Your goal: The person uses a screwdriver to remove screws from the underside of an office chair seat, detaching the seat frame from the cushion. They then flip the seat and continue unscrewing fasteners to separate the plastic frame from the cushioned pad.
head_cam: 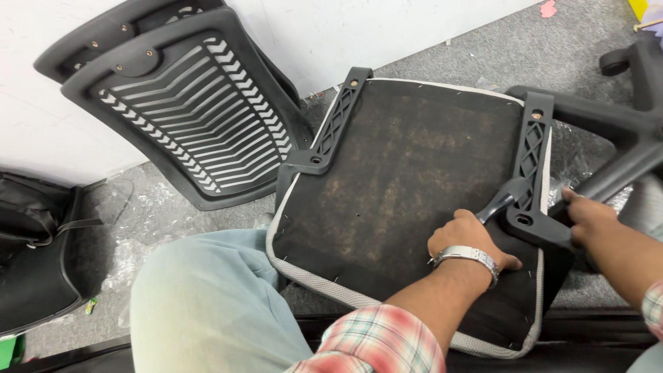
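Head view: my left hand (464, 238), steel watch (468, 256) on the wrist, lies knuckles-up on the upturned seat pan (407, 179), fingers curled around a grey tool handle (498, 202). My right hand (585, 215) comes in from the right, fingers pressed on the outer edge of the right armrest bracket (533, 173); I cannot tell whether they wrap fully around it. The seat pan rests underside-up on my knee (207, 297), dark fabric stapled along a grey edge. The left armrest bracket (331, 131) runs along its far side. No labels seen. The ribbed backrest shells (186, 110) lean on the white wall, left. The chair base (615, 138) lies right, just beside the seat.
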